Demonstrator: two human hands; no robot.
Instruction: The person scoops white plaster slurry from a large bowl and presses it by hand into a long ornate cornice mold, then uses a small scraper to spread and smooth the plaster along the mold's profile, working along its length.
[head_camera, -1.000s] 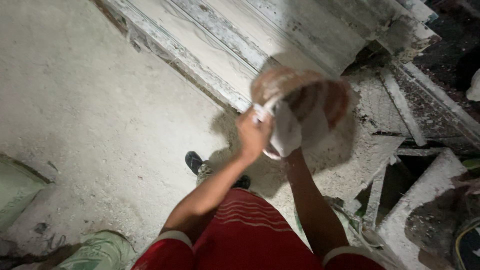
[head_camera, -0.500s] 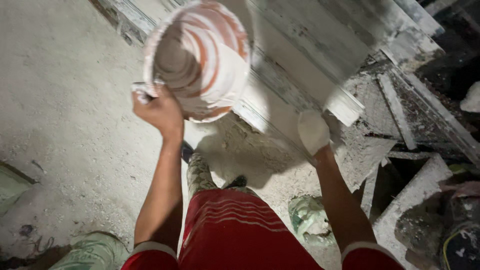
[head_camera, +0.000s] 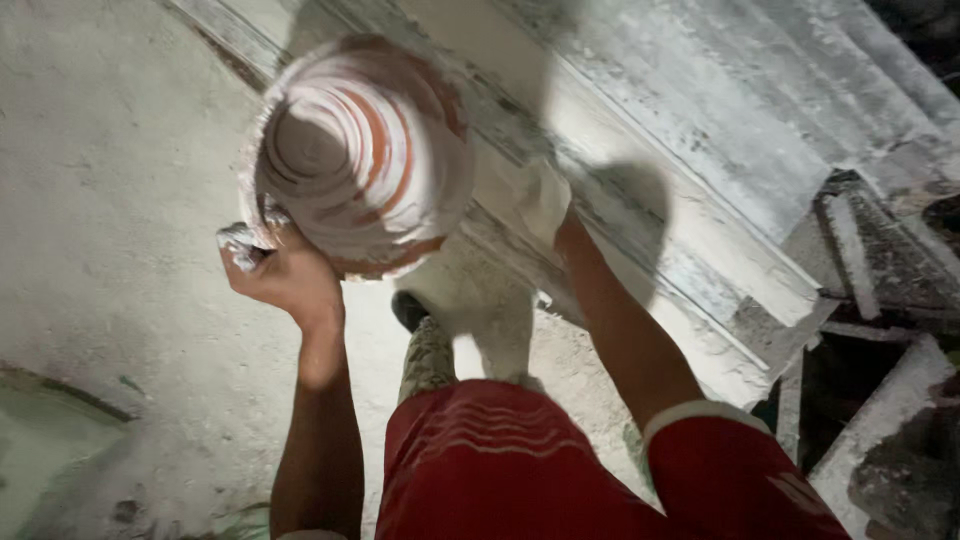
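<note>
My left hand (head_camera: 285, 275) grips the rim of a round bowl (head_camera: 365, 150) from below and holds it up, tilted towards me. The bowl is orange-red, smeared with white plaster in rings. A lump of wet plaster sticks to my left fingers. My right hand (head_camera: 540, 200) is coated in white plaster and lies flat on a long white moulded plaster piece (head_camera: 700, 230), which runs diagonally from upper left to lower right. The bowl hangs just left of that hand.
Dusty grey floor (head_camera: 100, 200) fills the left side. My red shorts (head_camera: 500, 470), a plaster-splattered leg (head_camera: 430, 355) and a black shoe (head_camera: 410, 310) are below. Broken plaster strips and rubble (head_camera: 850, 240) lie at the right. A green object (head_camera: 40, 450) sits lower left.
The bowl went from in front of both hands to the left and up, carried by my left hand alone. My right hand left it and came down on the moulded piece.
</note>
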